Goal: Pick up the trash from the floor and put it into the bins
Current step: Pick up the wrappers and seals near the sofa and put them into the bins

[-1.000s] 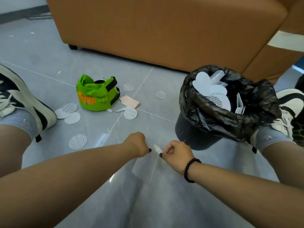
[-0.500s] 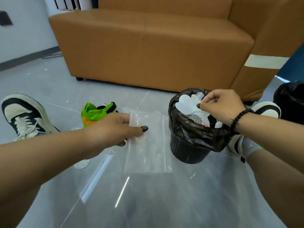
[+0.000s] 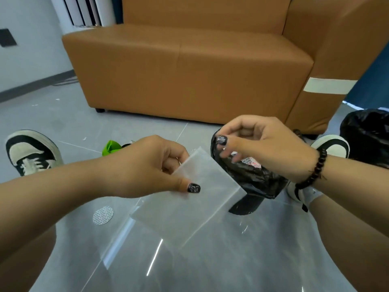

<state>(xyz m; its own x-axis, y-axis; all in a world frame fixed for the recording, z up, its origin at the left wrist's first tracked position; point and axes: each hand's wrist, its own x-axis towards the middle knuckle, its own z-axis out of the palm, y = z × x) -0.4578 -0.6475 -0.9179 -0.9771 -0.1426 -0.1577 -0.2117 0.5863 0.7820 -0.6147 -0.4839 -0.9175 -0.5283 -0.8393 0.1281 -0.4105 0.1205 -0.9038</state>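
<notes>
Tilted bag [image 3: 189, 199] toward bin [image 3: 248, 175] since earlier; pinched at top corner by left hand [image 3: 147, 167], hanging below-right. Right hand [image 3: 263, 148] over bin, fingers loosely curled, holding nothing.

Clear, frosted-looking plastic bag [image 3: 189, 199]; black glossy liner on the bin [image 3: 252, 178] with a white-and-red scrap [image 3: 251, 161] showing inside; second bin [image 3: 366, 138] also black. Sofa [image 3: 189, 70] tan-orange with a cream strip [image 3: 328, 86] on its side, floor [image 3: 210, 266] pale grey with thin white lines, white disc [image 3: 103, 214] patterned with grey dashes. Sneakers [image 3: 29, 150] black and off-white, bright green item [image 3: 110, 146], bracelet [image 3: 315, 169] of dark beads, thumbnails [image 3: 193, 188] black with pale speckles.
</notes>
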